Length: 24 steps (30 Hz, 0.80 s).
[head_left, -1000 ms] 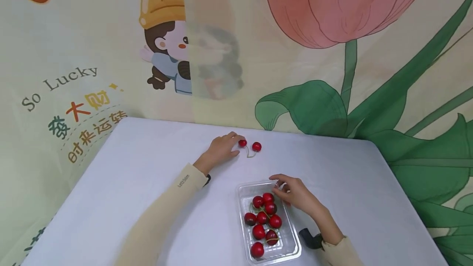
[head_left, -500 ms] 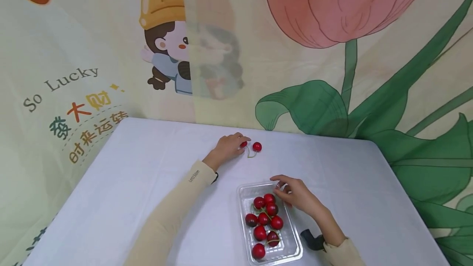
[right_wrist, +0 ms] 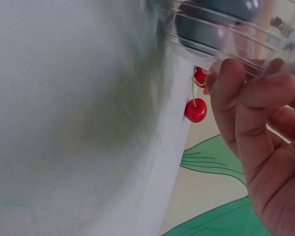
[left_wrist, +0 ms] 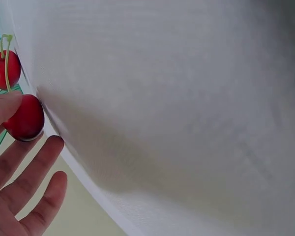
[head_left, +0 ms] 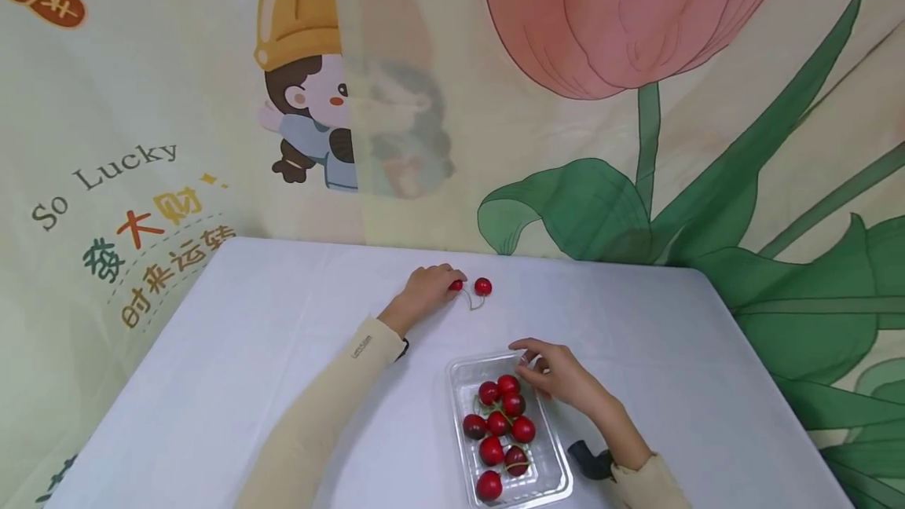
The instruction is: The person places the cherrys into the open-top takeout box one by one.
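Observation:
At the far side of the table, my left hand [head_left: 422, 294] pinches a red cherry [left_wrist: 26, 118] between thumb and forefinger, the other fingers spread in the left wrist view. A thin green stem joins it to a second cherry [head_left: 483, 286] lying just to the right. Nearer to me stands a clear plastic box [head_left: 546, 482] with several red cherries [head_left: 498, 423] inside, some with stems. My right hand [head_left: 566, 377] grips the box's far right corner; curled fingers and thumb hold its rim in the right wrist view.
A white cloth covers the table [head_left: 283, 320]. Its far edge meets a printed wall hanging [head_left: 417, 218] with a tulip and a cartoon figure. A black wrist strap [head_left: 591, 462] shows by the right sleeve, close to the box.
My left fingers have closed in around the left cherry, which they now partly cover. The right hand stays at the box corner. The whole head view has shifted slightly.

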Motion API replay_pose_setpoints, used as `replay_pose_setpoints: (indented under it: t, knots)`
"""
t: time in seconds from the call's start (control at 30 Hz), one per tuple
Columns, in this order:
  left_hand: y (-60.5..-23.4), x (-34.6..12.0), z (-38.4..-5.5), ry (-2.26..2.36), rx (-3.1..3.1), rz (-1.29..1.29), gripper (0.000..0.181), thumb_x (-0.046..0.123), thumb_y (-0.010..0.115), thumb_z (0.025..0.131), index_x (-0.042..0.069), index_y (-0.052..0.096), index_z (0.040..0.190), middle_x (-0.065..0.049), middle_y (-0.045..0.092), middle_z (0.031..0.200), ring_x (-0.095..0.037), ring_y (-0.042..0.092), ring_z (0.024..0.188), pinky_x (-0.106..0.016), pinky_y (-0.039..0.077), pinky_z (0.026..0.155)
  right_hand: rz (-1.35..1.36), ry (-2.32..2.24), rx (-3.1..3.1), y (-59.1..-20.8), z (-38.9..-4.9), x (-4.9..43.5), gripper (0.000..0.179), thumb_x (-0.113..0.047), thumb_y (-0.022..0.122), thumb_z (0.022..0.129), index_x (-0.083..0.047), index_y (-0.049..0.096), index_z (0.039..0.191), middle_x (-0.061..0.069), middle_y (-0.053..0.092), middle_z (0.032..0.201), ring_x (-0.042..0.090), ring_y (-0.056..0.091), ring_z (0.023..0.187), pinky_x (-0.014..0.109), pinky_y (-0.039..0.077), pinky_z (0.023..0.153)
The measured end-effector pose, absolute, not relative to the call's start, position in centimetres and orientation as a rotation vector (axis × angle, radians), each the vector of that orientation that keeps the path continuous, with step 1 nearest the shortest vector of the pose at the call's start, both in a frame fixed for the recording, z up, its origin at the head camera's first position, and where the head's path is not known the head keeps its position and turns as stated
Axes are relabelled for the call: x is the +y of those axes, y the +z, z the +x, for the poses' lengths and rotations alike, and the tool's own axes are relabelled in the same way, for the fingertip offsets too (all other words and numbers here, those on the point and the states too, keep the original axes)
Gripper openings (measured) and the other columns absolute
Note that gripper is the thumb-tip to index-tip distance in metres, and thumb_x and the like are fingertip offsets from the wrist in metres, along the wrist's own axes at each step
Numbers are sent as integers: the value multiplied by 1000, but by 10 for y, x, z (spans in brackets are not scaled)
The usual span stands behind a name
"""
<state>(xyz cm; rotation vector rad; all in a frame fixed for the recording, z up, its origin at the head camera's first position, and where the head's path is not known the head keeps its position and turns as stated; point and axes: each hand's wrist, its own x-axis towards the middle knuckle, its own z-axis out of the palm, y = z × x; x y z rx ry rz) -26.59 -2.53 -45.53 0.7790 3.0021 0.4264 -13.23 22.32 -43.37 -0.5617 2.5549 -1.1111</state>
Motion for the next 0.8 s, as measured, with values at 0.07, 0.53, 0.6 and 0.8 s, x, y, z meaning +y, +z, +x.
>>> replay_pose_setpoints:
  t: [0.07,0.53,0.6,0.8]
  knots:
    - [-456,-27,-265,450,3012,789,28,17,65,95,14,67,122,-8,66,115,-26,64,106,-43,51,89,-567,-1116,2551,-433,-131,222,33,-6,64,93,0,59,125,7,60,91,7,50,54,20,45,47]
    - [-451,-36,-253,695,2970,838,31,14,66,93,5,65,123,-13,66,105,-24,63,95,-37,52,89,-562,-1104,2573,-433,-128,222,34,-5,64,92,0,59,125,7,59,92,7,51,54,21,46,47]
    - [-450,-38,-250,696,2979,835,32,15,66,93,6,65,124,-12,66,105,-23,62,93,-36,52,88,-559,-1102,2573,-432,-128,222,34,-5,64,92,0,59,125,7,60,92,8,51,55,21,46,47]
    - [-441,-45,-238,757,3007,882,32,14,68,92,4,66,122,-13,67,104,-22,62,90,-37,53,85,-540,-1101,2569,-430,-128,221,34,-5,65,92,-1,59,125,7,59,92,9,52,57,21,47,48]
